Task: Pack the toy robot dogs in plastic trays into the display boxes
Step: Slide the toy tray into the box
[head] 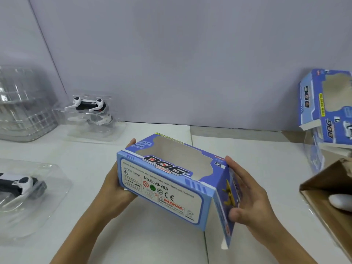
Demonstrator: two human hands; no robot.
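Observation:
I hold a blue display box [163,189] with a cut-out window above the middle of the table. My left hand [116,185] grips its left end. My right hand [247,199] lies flat against the open flap at its right end. The box looks empty through the window. A black-and-white toy robot dog in a clear plastic tray [26,189] lies at the left edge. A second toy dog in its tray [89,109] stands upright at the back left.
A stack of clear empty trays [22,105] fills the far left corner. More blue display boxes [327,109] are piled at the back right. A brown cardboard carton [327,189] holding a white object juts in at the right edge. A wall runs behind the white table [247,149].

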